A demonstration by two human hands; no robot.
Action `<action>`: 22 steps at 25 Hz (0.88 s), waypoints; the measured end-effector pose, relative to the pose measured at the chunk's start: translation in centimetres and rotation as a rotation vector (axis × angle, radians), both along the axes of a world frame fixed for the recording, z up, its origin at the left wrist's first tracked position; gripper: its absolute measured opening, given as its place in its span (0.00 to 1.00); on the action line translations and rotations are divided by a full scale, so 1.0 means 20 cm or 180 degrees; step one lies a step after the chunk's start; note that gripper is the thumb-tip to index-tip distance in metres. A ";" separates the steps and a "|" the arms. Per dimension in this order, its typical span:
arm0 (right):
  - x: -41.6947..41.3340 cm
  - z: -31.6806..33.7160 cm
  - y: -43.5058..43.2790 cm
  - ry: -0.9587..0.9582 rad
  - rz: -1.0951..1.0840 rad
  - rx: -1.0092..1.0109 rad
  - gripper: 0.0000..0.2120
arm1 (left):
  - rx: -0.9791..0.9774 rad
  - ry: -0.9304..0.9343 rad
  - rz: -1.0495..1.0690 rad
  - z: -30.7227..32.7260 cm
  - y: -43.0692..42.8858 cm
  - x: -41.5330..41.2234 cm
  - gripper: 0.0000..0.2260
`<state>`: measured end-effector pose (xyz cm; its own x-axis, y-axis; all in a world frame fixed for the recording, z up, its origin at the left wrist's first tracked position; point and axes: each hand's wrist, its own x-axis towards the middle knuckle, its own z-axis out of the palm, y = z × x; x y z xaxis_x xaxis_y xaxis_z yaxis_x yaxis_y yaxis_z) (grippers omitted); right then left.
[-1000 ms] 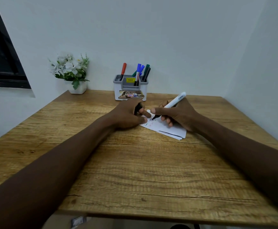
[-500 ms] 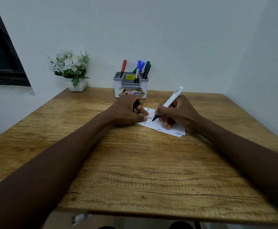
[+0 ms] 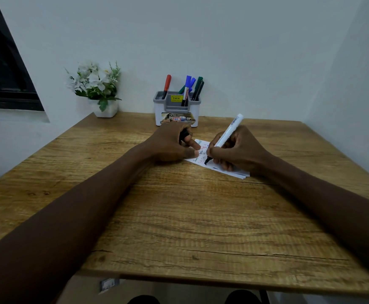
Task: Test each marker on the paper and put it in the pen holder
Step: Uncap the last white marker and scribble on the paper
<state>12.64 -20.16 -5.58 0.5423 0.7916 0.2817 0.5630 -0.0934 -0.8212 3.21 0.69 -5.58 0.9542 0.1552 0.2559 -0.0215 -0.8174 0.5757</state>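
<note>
Corner desk, plain room.
Wood-grain table sits against pale walls; dark window on the left wall, white potted flowers at back-left corner. Light soft, even.

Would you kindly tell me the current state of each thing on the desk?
marker: uncapped, tip on paper, gripped by right hand.
cap: off, held in left hand.
paper: flat, scribbled, left fingers on its edge.
pen holder: upright, several markers inside.
flower pot: upright.
</note>
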 end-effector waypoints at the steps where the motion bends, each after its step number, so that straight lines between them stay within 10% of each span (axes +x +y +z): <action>1: 0.00 0.00 0.00 -0.0005 0.0000 -0.0006 0.05 | -0.0029 0.0005 -0.0012 0.00 0.00 0.00 0.15; 22: 0.03 -0.01 0.01 0.0047 -0.0191 -0.0002 0.06 | -0.0125 -0.0053 -0.0071 -0.01 0.00 -0.01 0.15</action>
<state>13.18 -19.91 -5.73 0.5929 0.7577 0.2727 0.5441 -0.1273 -0.8293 3.11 0.71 -5.72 0.9532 0.1443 0.2658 -0.0491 -0.7934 0.6067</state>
